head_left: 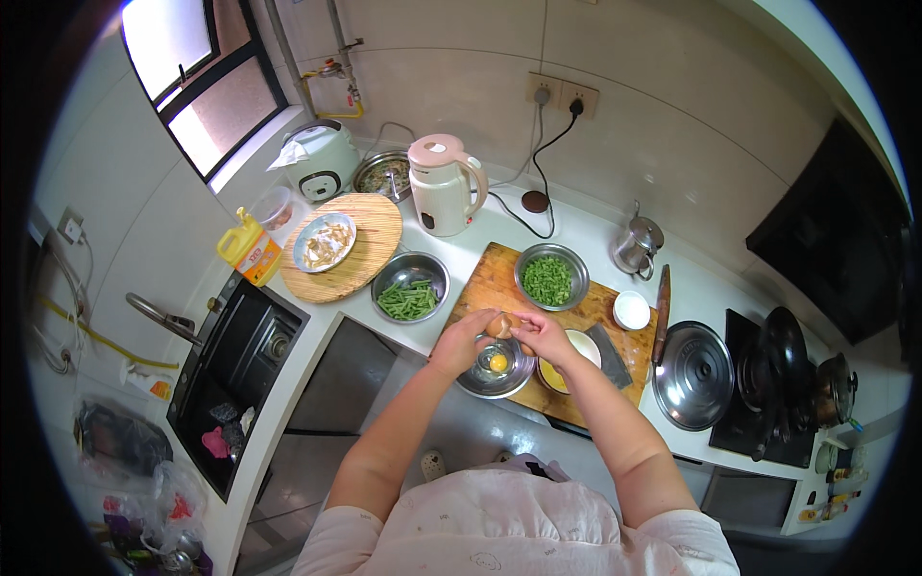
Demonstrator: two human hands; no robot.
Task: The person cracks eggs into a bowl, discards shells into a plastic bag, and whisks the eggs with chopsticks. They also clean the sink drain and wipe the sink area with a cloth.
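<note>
My left hand (463, 346) and my right hand (547, 338) meet over a steel bowl (480, 387). Between their fingertips is a cracked brown eggshell (499, 326), its broken edge showing white. Both hands are closed on it. A raw egg with a whole yellow yolk (498, 363) lies in the bowl below. Just right of that, partly behind my right hand and forearm, stands a white bowl (584, 344) with yellow liquid in it. Beneath them is a wooden cutting board (488, 278), which also bears a steel bowl of chopped green vegetables (547, 280).
A small white bowl (631, 310), a long knife (662, 312) and a pot lid (693, 374) lie to the right, before the black stove (740, 422). Left are green bean pieces (408, 300) in a bowl, a round bamboo board (379, 226), a kettle (440, 187) and the sink (216, 360).
</note>
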